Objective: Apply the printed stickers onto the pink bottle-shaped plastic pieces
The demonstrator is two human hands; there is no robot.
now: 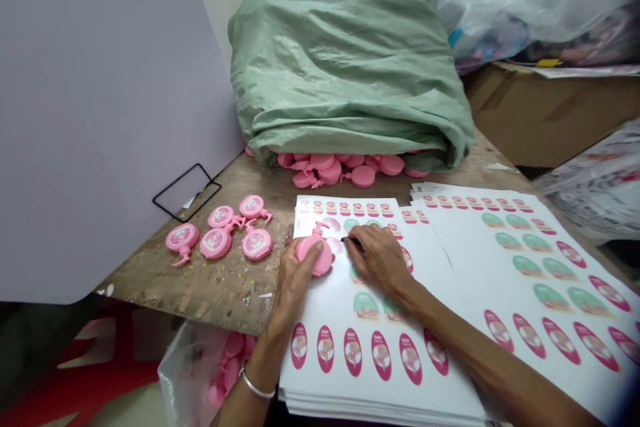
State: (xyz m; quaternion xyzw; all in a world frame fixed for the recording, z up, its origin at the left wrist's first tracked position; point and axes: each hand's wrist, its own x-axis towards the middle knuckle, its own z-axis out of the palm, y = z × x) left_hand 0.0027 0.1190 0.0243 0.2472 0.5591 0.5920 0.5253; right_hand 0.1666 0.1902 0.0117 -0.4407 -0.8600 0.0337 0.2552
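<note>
My left hand (296,283) grips a pink plastic pump-bottle-shaped piece (315,252) above a white sticker sheet (345,340). That sheet tops a stack and carries pink oval and green labels. My right hand (379,259) rests on the sheet close to the pink piece, with a small dark tip (345,240) at its fingertips. I cannot tell what that tip is. Several labelled pink pieces, such as one (215,243), lie on the worn wooden table (220,287) to the left. More sheets (520,260) overlap on the right.
A green woven sack (345,47) sits behind, with loose pink pieces (325,170) spilling from under it. A white board (100,113) stands at the left. A plastic bag of pink pieces (200,373) sits below the table edge, and a cardboard box (540,113) stands at the right.
</note>
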